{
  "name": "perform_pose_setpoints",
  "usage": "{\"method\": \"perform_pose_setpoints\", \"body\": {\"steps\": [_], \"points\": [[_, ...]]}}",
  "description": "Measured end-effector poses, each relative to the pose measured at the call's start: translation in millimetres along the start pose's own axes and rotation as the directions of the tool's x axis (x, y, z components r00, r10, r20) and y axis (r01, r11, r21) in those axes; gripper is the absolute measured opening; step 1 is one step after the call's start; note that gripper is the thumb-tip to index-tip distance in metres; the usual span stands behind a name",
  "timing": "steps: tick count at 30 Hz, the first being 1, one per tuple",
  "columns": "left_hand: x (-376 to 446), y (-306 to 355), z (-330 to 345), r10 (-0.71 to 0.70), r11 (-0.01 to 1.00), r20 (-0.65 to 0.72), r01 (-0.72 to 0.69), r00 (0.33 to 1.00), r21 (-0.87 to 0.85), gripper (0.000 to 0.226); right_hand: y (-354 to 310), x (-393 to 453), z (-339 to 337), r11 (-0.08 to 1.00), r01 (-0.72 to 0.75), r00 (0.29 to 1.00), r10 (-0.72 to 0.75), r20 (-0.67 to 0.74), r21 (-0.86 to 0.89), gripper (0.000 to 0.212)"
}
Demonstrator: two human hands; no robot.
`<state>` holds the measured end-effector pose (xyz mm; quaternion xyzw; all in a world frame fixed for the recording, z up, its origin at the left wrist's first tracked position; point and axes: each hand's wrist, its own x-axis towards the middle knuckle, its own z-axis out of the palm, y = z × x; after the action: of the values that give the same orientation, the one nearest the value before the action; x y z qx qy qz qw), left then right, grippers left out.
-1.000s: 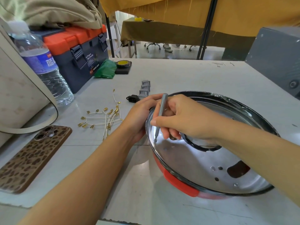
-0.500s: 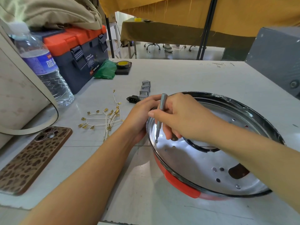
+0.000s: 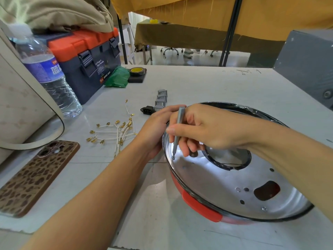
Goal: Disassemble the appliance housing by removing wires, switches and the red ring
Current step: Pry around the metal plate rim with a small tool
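- The housing (image 3: 234, 192) is set on the table (image 3: 207, 83); its left rim is gripped by the left hand (image 3: 156, 127).
- A screwdriver (image 3: 177, 130) is pinched by the right hand (image 3: 207, 129), tip on a screw (image 3: 173, 157).

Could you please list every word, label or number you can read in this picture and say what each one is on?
"WING BOX": white lettering on the front of the toolbox.
"Design & Most Versatile": partly legible small print above it on the same toolbox.
Water bottle label: white print, too blurred to read.
Pen marks on the table at its far edge: illegible scribbles.
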<state>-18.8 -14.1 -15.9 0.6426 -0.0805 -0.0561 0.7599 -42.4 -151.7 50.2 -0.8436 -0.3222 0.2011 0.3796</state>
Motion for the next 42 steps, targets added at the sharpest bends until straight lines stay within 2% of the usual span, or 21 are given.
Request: {"method": "perform_pose_setpoints", "body": {"steps": [8, 15, 19, 21, 24, 26, 32, 38, 42], "points": [[-0.7, 0.6, -0.3, -0.001, 0.999, 0.010, 0.001, 1.000, 0.050, 0.026, -1.1, 4.0, -9.9, 1.000, 0.004, 0.993, -0.005, 0.115, 0.011, 0.028], [-2.8, 0.8, -0.4, 0.007, 0.999, -0.009, -0.006, 1.000, 0.046, 0.029, 0.2, 2.6, 0.7, 0.992, -0.058, 0.998, 0.053, 0.047, 0.114, 0.030], [-1.2, -1.8, -0.3, 0.024, 0.999, -0.013, -0.024, 1.000, 0.049, 0.022, -1.7, 3.7, 11.6, 0.992, -0.085, 0.990, 0.095, -0.105, 0.098, 0.043], [-0.7, -1.7, -0.7, 0.011, 1.000, -0.026, -0.011, 1.000, 0.022, 0.024, -3.4, 4.4, 14.1, 0.996, -0.090, 0.984, 0.089, -0.157, 0.002, 0.044], [-0.3, -1.3, -0.9, 0.012, 1.000, -0.015, -0.012, 1.000, 0.009, 0.022, -2.6, 4.3, 12.4, 0.951, -0.094, 0.959, 0.007, -0.283, -0.293, 0.047], [-0.8, -0.1, -0.2, 0.006, 1.000, -0.010, -0.006, 1.000, 0.008, 0.021, -3.9, 3.2, 10.9, 0.933, -0.100, 0.950, -0.014, -0.311, -0.345, 0.047], [-5.0, 3.7, 2.3, 0.004, 1.000, 0.005, -0.004, 1.000, -0.008, 0.026, -4.1, 6.7, 7.2, 0.963, -0.093, 0.987, 0.056, -0.151, -0.253, 0.049], [-5.5, 4.3, 3.5, 0.017, 1.000, 0.004, -0.017, 1.000, 0.023, 0.050, -7.6, 4.3, 1.4, 0.959, -0.050, 0.998, 0.039, -0.047, -0.279, 0.058], [-5.0, 5.2, 3.9, 0.005, 1.000, -0.021, -0.004, 1.000, 0.029, 0.042, -7.7, 2.9, -3.9, 0.959, -0.046, 0.999, 0.048, 0.002, -0.281, 0.055]]}}
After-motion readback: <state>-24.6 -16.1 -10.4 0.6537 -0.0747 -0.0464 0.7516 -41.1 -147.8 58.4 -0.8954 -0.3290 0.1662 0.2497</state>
